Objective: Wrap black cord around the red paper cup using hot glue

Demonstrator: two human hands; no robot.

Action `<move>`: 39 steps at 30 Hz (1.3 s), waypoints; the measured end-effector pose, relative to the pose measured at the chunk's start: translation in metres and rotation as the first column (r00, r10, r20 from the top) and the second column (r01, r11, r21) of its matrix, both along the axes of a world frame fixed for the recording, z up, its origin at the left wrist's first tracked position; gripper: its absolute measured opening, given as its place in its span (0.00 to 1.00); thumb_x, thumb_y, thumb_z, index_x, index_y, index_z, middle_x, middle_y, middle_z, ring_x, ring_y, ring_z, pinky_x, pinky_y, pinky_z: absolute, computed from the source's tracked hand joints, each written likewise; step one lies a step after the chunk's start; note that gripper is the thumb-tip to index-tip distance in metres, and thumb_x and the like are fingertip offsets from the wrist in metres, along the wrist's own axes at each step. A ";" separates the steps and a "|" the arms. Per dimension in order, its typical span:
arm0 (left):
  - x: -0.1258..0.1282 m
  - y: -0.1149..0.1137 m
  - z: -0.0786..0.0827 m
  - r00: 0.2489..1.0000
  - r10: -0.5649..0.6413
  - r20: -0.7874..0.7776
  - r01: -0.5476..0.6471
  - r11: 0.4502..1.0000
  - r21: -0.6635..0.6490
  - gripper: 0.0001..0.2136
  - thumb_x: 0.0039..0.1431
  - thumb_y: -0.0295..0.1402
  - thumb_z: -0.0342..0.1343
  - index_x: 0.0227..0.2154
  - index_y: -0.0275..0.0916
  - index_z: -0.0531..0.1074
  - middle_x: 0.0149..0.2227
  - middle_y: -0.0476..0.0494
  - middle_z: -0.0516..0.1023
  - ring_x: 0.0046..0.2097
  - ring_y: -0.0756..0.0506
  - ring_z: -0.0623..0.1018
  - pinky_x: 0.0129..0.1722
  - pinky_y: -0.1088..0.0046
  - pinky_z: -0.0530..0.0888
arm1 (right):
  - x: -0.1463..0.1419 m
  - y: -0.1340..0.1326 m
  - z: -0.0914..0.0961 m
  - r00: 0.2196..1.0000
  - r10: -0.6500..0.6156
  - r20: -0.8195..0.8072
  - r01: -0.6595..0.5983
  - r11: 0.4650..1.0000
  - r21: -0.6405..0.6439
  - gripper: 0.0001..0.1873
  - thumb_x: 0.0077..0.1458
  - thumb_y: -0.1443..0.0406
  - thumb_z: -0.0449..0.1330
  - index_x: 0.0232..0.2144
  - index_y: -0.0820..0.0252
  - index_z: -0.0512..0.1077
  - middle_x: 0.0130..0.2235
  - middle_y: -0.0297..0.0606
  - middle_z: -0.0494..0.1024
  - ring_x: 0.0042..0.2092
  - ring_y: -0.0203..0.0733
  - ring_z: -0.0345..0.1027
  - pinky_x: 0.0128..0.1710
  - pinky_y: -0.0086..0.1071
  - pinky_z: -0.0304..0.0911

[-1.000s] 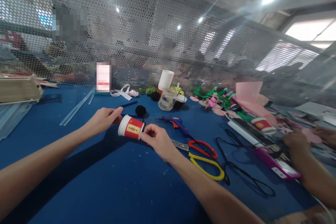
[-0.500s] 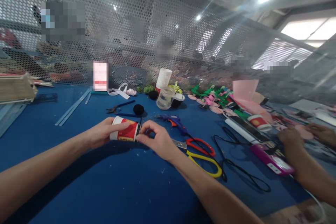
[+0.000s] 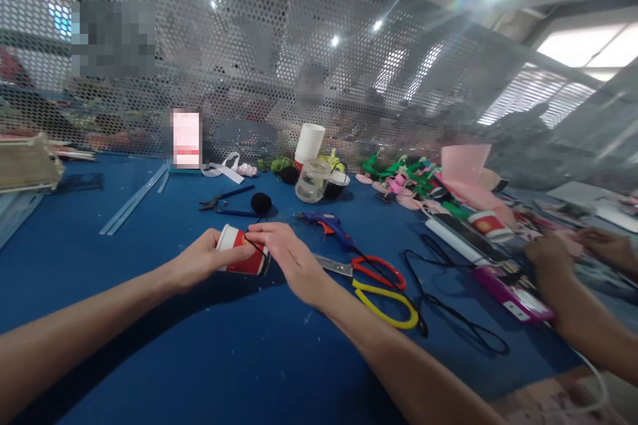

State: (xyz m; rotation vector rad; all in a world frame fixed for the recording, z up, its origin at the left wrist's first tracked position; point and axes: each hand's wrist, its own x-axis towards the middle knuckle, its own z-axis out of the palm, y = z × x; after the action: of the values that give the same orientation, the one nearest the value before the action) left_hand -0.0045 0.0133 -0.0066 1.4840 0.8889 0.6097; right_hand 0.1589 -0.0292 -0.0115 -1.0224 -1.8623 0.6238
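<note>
A red and white paper cup (image 3: pixel 252 264) lies sideways above the table, with my left hand (image 3: pixel 207 260) wrapped round its rim end, thumb along the side. At the other end, my right hand (image 3: pixel 294 262) rests with straight fingers against the cup's base; its thumb is hidden. A strand of black yarn (image 3: pixel 255 245) crosses the cup near my right fingertips. Just behind the cup is a black yarn ball (image 3: pixel 261 202), beside blue-handled pliers (image 3: pixel 234 195). To the right lie a blue glue gun (image 3: pixel 329 222) and scissors (image 3: pixel 336 266) with red and yellow handles.
A clear plastic jar (image 3: pixel 312 182) and stacked white cups (image 3: pixel 310 143) stand at the back. Green and pink craft pieces (image 3: pixel 399 179) lie right of them. A purple power strip (image 3: pixel 513 295) and black cord (image 3: pixel 448 309) lie near another person's hands (image 3: pixel 548 255). A lit phone (image 3: pixel 187 136) stands back left.
My right hand has gone from pinching at the cup's base to lying against it with straighter fingers. The cup has tilted, and the black strand now crosses its side.
</note>
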 end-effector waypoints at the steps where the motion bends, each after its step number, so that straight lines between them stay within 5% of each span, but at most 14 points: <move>1: 0.001 -0.001 -0.001 1.000 0.027 0.010 -0.027 0.999 -0.017 0.10 0.42 0.37 0.57 0.17 0.35 0.71 0.15 0.54 0.68 0.19 0.56 0.61 0.19 0.81 0.56 | -0.001 -0.001 0.000 1.000 0.008 -0.004 -0.008 1.000 -0.006 0.17 0.57 0.65 0.41 0.38 0.59 0.68 0.44 0.39 0.68 0.47 0.35 0.57 0.49 0.34 0.51; 13: 0.006 -0.005 -0.004 0.987 0.149 -0.062 -0.149 0.989 0.001 0.12 0.40 0.38 0.57 0.14 0.34 0.68 0.13 0.54 0.65 0.18 0.56 0.59 0.18 0.80 0.54 | -0.002 0.001 -0.003 0.998 0.014 -0.053 -0.019 0.994 -0.105 0.18 0.57 0.65 0.40 0.36 0.59 0.69 0.41 0.39 0.70 0.46 0.36 0.60 0.49 0.35 0.52; 22: 0.004 -0.001 0.006 0.995 0.083 -0.060 -0.096 0.962 -0.255 0.07 0.34 0.33 0.61 0.16 0.35 0.69 0.16 0.52 0.72 0.19 0.53 0.67 0.21 0.80 0.61 | -0.005 -0.002 -0.007 0.998 0.006 0.068 -0.001 0.998 -0.067 0.16 0.57 0.63 0.41 0.41 0.59 0.65 0.43 0.39 0.69 0.47 0.36 0.59 0.48 0.34 0.53; 26: 0.004 0.000 0.005 0.990 0.118 -0.079 -0.133 0.961 -0.243 0.09 0.35 0.36 0.60 0.17 0.34 0.70 0.16 0.51 0.72 0.19 0.52 0.68 0.21 0.79 0.61 | -0.005 -0.002 -0.001 0.996 0.009 0.086 -0.004 0.998 -0.060 0.15 0.56 0.63 0.42 0.42 0.60 0.64 0.43 0.39 0.69 0.47 0.36 0.60 0.47 0.33 0.54; 30: 0.004 0.001 0.001 0.982 0.152 -0.114 -0.172 0.966 -0.191 0.11 0.36 0.37 0.60 0.19 0.33 0.71 0.17 0.49 0.73 0.20 0.52 0.68 0.21 0.78 0.61 | 0.014 0.006 0.018 0.984 -0.150 0.096 0.156 0.986 -0.062 0.11 0.52 0.67 0.48 0.35 0.63 0.68 0.36 0.39 0.73 0.38 0.36 0.66 0.39 0.30 0.59; 33: 0.005 0.001 -0.001 0.982 0.163 -0.093 -0.176 0.971 -0.159 0.11 0.37 0.37 0.60 0.21 0.33 0.72 0.19 0.48 0.74 0.22 0.51 0.70 0.23 0.77 0.63 | 0.044 0.018 0.031 0.916 -0.361 0.176 0.378 0.923 -0.073 0.12 0.52 0.67 0.47 0.35 0.63 0.68 0.26 0.36 0.73 0.28 0.35 0.67 0.31 0.29 0.61; 36: 0.006 0.001 -0.004 0.982 0.185 -0.039 -0.188 0.977 -0.098 0.11 0.38 0.38 0.60 0.21 0.34 0.72 0.20 0.47 0.75 0.24 0.50 0.71 0.27 0.75 0.65 | 0.079 0.030 0.028 0.661 -0.592 0.461 0.653 0.757 0.035 0.14 0.52 0.67 0.45 0.35 0.62 0.68 0.25 0.38 0.74 0.32 0.39 0.68 0.34 0.32 0.58; 37: 0.006 0.000 -0.005 0.981 0.193 -0.024 -0.194 0.978 -0.077 0.11 0.38 0.38 0.60 0.21 0.34 0.72 0.21 0.47 0.75 0.24 0.49 0.72 0.27 0.75 0.66 | 0.089 0.034 0.023 0.559 -0.601 0.572 0.712 0.701 0.041 0.14 0.50 0.70 0.45 0.36 0.62 0.68 0.29 0.40 0.74 0.36 0.41 0.67 0.36 0.32 0.58; 39: 0.007 -0.002 -0.007 0.980 0.198 -0.002 -0.198 0.979 -0.040 0.11 0.39 0.39 0.59 0.22 0.35 0.73 0.23 0.46 0.76 0.26 0.49 0.73 0.29 0.75 0.67 | 0.103 0.039 0.008 0.519 -0.564 0.643 0.739 0.674 -0.005 0.09 0.42 0.73 0.53 0.29 0.65 0.70 0.31 0.46 0.74 0.37 0.46 0.67 0.34 0.33 0.58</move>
State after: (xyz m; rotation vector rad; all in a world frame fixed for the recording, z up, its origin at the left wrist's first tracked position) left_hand 0.0022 0.0114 -0.0132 1.3680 1.0494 0.7349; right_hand 0.2616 0.0094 -0.0036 -2.1987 -1.6737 0.0675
